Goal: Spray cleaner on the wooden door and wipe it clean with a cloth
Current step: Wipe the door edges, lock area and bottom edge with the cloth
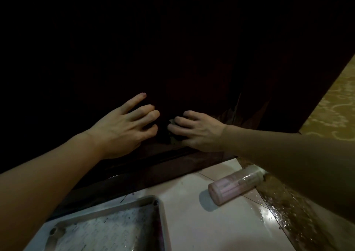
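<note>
At centre frame, right hand (199, 130) presses a dark crumpled cloth (173, 133) against the dark glossy wooden door (192, 68); left hand (124, 123) rests beside it, fingers loosely curled.

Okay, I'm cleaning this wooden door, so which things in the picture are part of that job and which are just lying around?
Part of the job:
- dark wooden door
- cloth, a small dark wad under the right hand
- pink bottle, lying on its side on the tiled floor, probably the cleaner
- left hand, by the door

Just lying about:
- metal tray on the floor
- patterned yellow surface on the right
</note>
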`<state>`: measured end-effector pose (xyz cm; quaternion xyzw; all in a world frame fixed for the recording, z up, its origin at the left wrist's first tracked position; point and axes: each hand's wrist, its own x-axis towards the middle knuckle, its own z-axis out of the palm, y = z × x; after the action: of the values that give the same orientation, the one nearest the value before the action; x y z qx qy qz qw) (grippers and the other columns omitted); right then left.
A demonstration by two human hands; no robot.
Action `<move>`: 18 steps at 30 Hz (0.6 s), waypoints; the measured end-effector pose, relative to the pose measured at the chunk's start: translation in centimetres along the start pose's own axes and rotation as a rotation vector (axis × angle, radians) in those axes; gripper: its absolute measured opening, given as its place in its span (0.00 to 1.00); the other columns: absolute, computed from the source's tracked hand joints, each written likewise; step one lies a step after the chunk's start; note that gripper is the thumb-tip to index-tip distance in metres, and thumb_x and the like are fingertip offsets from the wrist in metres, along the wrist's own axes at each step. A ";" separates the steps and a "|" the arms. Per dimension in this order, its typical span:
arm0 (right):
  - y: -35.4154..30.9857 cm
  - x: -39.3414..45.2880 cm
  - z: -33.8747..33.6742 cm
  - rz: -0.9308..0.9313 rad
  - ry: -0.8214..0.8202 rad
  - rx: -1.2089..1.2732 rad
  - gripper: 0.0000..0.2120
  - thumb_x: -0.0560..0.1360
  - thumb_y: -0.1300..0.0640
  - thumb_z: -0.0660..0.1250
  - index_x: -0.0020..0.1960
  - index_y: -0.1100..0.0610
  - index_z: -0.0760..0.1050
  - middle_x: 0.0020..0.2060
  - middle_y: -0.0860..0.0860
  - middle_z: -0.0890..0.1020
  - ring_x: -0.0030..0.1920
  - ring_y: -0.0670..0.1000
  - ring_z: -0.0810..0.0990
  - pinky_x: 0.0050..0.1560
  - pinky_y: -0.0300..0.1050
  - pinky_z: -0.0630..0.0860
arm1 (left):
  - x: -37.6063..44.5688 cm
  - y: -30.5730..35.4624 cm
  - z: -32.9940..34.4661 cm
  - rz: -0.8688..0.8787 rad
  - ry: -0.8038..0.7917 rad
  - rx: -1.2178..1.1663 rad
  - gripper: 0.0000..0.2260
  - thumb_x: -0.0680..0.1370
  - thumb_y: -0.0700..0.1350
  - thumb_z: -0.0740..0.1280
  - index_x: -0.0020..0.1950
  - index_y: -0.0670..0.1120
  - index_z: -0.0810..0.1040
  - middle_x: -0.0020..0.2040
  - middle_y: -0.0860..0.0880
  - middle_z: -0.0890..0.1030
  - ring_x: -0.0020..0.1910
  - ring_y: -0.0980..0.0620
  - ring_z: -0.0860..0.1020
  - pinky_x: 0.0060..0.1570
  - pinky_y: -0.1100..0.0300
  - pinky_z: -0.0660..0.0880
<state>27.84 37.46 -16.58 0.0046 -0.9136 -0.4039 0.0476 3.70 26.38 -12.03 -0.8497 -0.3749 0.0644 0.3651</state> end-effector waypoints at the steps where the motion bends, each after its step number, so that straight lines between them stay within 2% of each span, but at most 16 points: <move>1: 0.1 -0.2 0.0 0.013 0.003 0.016 0.09 0.74 0.54 0.64 0.49 0.49 0.83 0.65 0.56 0.76 0.62 0.59 0.71 0.61 0.53 0.70 | 0.2 0.1 -0.1 -0.003 0.005 0.003 0.26 0.63 0.49 0.77 0.58 0.43 0.81 0.62 0.35 0.75 0.66 0.37 0.65 0.71 0.37 0.52; 5: 0.7 -4.0 0.3 0.036 -0.105 0.018 0.14 0.70 0.54 0.60 0.46 0.48 0.84 0.64 0.54 0.77 0.62 0.58 0.74 0.62 0.54 0.67 | 1.1 0.2 -0.2 -0.006 0.031 0.019 0.23 0.64 0.48 0.76 0.57 0.43 0.81 0.62 0.35 0.75 0.65 0.37 0.66 0.72 0.38 0.49; 9: 1.8 -6.9 0.2 0.075 -0.243 -0.041 0.11 0.65 0.52 0.70 0.47 0.46 0.84 0.65 0.53 0.76 0.62 0.58 0.71 0.61 0.54 0.67 | 1.6 0.2 -0.3 -0.012 0.017 0.021 0.22 0.65 0.48 0.75 0.57 0.43 0.81 0.62 0.35 0.75 0.65 0.37 0.66 0.72 0.37 0.51; 11: 1.6 -6.3 0.2 0.093 -0.188 0.012 0.09 0.68 0.53 0.69 0.47 0.49 0.84 0.64 0.55 0.76 0.61 0.58 0.72 0.58 0.55 0.71 | 1.7 0.4 -0.3 -0.020 0.011 0.023 0.23 0.64 0.48 0.76 0.58 0.43 0.81 0.62 0.35 0.75 0.66 0.37 0.66 0.72 0.37 0.51; 13: 1.1 -4.6 0.4 0.076 -0.083 0.047 0.13 0.73 0.56 0.60 0.48 0.50 0.83 0.64 0.56 0.75 0.60 0.59 0.73 0.56 0.54 0.73 | 2.0 0.7 -0.2 -0.022 0.001 0.020 0.24 0.64 0.48 0.77 0.58 0.43 0.81 0.62 0.35 0.75 0.66 0.37 0.65 0.72 0.37 0.50; 14: 0.8 -3.7 0.4 0.066 -0.048 0.055 0.14 0.75 0.56 0.58 0.48 0.50 0.82 0.64 0.56 0.74 0.61 0.59 0.72 0.56 0.54 0.73 | 2.1 0.9 -0.2 -0.024 -0.004 0.022 0.25 0.63 0.49 0.77 0.58 0.43 0.81 0.62 0.35 0.75 0.66 0.37 0.66 0.72 0.36 0.51; 18: 1.1 -3.3 0.1 0.064 -0.080 0.057 0.08 0.72 0.53 0.68 0.49 0.48 0.83 0.67 0.55 0.72 0.64 0.59 0.68 0.59 0.55 0.72 | 3.1 1.2 -0.3 -0.026 -0.011 0.026 0.25 0.63 0.49 0.77 0.58 0.43 0.81 0.62 0.35 0.75 0.66 0.37 0.66 0.73 0.37 0.49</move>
<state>31.18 38.48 -16.09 -0.0394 -0.9255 -0.3760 0.0240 6.65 27.81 -12.11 -0.8397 -0.3869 0.0692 0.3748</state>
